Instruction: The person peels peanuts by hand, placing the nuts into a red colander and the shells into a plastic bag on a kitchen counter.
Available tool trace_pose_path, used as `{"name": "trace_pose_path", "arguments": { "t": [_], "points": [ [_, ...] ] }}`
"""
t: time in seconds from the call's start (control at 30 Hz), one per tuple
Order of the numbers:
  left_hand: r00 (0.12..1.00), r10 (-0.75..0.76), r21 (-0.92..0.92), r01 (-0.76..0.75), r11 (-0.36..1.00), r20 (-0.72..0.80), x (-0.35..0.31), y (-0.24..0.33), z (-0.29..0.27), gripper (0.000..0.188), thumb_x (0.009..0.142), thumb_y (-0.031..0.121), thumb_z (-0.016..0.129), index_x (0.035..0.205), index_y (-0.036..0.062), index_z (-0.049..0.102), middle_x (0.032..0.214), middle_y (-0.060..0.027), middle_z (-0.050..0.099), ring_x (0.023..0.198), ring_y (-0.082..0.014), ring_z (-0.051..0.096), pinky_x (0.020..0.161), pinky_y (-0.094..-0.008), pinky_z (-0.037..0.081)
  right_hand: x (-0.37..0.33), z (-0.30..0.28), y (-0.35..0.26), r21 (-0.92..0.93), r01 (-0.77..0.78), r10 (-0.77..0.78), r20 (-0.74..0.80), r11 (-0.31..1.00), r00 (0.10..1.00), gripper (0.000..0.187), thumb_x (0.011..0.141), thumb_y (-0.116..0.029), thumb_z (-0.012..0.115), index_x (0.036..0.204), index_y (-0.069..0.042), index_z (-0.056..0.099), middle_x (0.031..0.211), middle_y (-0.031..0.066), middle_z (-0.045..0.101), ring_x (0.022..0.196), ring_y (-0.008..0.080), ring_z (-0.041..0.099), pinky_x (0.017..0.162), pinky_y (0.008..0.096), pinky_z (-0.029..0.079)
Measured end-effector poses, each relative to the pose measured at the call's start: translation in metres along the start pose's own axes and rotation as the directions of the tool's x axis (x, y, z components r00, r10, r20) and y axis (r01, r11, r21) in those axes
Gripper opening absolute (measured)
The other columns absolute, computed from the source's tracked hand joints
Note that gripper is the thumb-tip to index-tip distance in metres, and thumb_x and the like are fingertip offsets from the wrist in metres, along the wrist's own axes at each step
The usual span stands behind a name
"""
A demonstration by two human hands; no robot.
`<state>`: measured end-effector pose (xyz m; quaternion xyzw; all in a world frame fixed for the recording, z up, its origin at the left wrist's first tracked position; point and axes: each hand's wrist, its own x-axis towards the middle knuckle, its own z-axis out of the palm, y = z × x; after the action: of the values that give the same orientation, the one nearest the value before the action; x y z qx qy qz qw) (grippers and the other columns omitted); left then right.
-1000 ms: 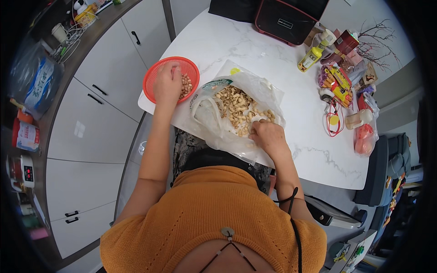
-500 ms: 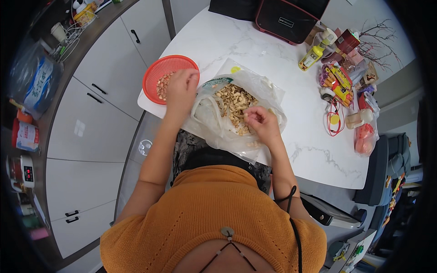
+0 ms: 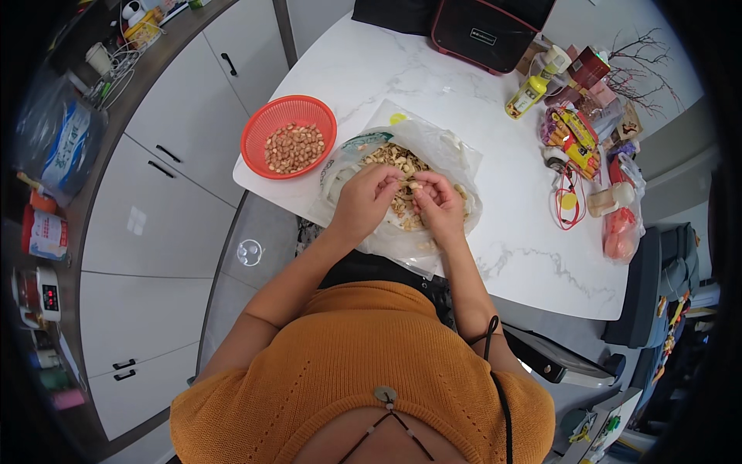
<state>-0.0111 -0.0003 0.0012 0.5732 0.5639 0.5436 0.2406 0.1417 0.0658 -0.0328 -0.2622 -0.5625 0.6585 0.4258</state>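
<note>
The white counter (image 3: 541, 247) carries a plastic bag (image 3: 452, 151), its mouth spread wide, presumably for access. Left of the bag stands a red basket (image 3: 255, 138), seemingly within easy reach. Inside the bag lie heaped peanut shells (image 3: 396, 158). The left hand (image 3: 363, 199) and right hand (image 3: 443, 214) meet over the bag, probably so anything dropped lands inside. Reddish kernels (image 3: 294, 147) sit in the basket. Above the bag, both hands' fingers pinch a pale piece (image 3: 415, 187), too small to identify.

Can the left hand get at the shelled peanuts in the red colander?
Likely yes: the red colander stands open-topped, ahead and left of the left hand; the shelled peanuts lie uncovered, and only the plastic bag seems to intervene, low.
</note>
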Motion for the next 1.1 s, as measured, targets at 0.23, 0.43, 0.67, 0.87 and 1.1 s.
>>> {"name": "trace_pose_path", "arguments": {
  "t": [0.23, 0.43, 0.67, 0.87, 1.1],
  "points": [
    [1.0, 0.016, 0.034, -0.017, 0.999, 0.024, -0.0014, 0.0002, 0.0016, 0.015, 0.078, 0.001, 0.06, 0.093, 0.0002, 0.059, 0.079, -0.0065, 0.055, 0.069, -0.0121, 0.055, 0.061, -0.0228, 0.045, -0.0002, -0.0011, 0.0029, -0.037, 0.035, -0.035, 0.009, 0.999, 0.999, 0.023, 0.079, 0.004, 0.061, 0.1, -0.001, 0.055, 0.081, -0.0006, 0.056, 0.069, 0.0033, 0.052, 0.062, 0.0152, 0.044],
    [0.999, 0.018, 0.065, -0.021, 0.998, 0.041, -0.0018, 0.0015, 0.0043, 0.01, 0.077, 0.002, 0.061, 0.087, -0.0001, 0.06, 0.079, -0.0071, 0.056, 0.066, -0.0128, 0.055, 0.059, -0.023, 0.044, -0.0011, -0.0003, 0.0018, 0.038, 0.043, -0.043, 0.001, 0.998, 0.999, 0.021, 0.08, 0.004, 0.061, 0.099, -0.001, 0.054, 0.083, 0.0012, 0.058, 0.072, 0.0044, 0.055, 0.064, 0.0153, 0.045],
    [0.999, 0.043, 0.102, -0.045, 0.994, 0.023, -0.0015, 0.0013, 0.0057, 0.01, 0.077, 0.002, 0.061, 0.086, -0.0007, 0.06, 0.076, -0.0079, 0.056, 0.064, -0.0136, 0.054, 0.057, -0.0236, 0.042, -0.0006, -0.0019, 0.0036, 0.035, 0.05, -0.05, 0.017, 0.998, 0.999, 0.018, 0.08, 0.004, 0.061, 0.095, -0.002, 0.054, 0.08, 0.0, 0.058, 0.069, 0.0029, 0.054, 0.061, 0.0142, 0.043],
    [0.999, 0.044, 0.083, -0.044, 0.996, 0.007, 0.0005, -0.0011, 0.0077, 0.01, 0.077, 0.002, 0.061, 0.086, -0.0009, 0.059, 0.076, -0.0085, 0.058, 0.064, -0.014, 0.055, 0.057, -0.0242, 0.043, 0.0001, -0.0026, 0.0045, 0.012, 0.012, -0.012, 0.012, 1.0, 1.0, 0.016, 0.08, 0.002, 0.062, 0.093, -0.003, 0.054, 0.075, -0.0015, 0.057, 0.061, 0.001, 0.049, 0.054, 0.0135, 0.039],
    [1.0, 0.025, 0.083, -0.025, 0.996, 0.008, 0.0009, -0.0001, 0.0091, 0.01, 0.076, 0.001, 0.061, 0.086, -0.0007, 0.059, 0.076, -0.0085, 0.058, 0.066, -0.0142, 0.056, 0.058, -0.0242, 0.044, 0.0014, -0.0047, 0.0053, 0.103, -0.017, 0.015, 0.024, 0.994, 1.0, 0.013, 0.082, 0.0, 0.06, 0.094, -0.002, 0.054, 0.079, 0.0014, 0.058, 0.067, 0.0048, 0.054, 0.057, 0.0164, 0.045]
  ]
}}
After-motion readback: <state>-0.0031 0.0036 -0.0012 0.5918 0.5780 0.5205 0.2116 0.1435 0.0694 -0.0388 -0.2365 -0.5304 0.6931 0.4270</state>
